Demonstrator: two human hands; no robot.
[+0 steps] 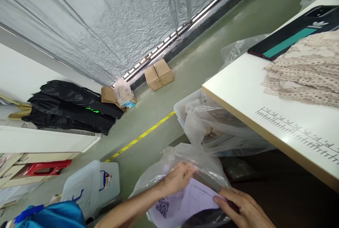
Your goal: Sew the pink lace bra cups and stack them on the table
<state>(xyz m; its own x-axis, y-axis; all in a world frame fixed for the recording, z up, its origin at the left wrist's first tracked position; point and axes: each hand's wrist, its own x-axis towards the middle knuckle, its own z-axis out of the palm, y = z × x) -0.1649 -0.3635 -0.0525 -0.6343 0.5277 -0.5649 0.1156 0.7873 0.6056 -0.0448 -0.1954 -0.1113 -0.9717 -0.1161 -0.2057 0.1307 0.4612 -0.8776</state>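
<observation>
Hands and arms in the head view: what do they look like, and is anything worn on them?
Both are bare: the left hand and right hand show no gloves, rings or watch. The left forearm is uncovered with no sleeve in frame; the right arm is cut off just past the wrist.

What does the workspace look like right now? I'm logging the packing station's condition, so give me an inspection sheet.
Surface: white table with a printed ruler scale along its edge.
Job's things: clear plastic bag with a printed sheet bearing a QR code and something dark inside.
Clutter: lace fabric stack and a black-and-teal flat package on the table; bin of plastic bags below.
Grips: left hand pinches the bag's top; right hand presses its lower edge.
Cables: nothing seen.
Surroundings: green floor with yellow tape line, cardboard box, black bags, silver sheeting.
</observation>
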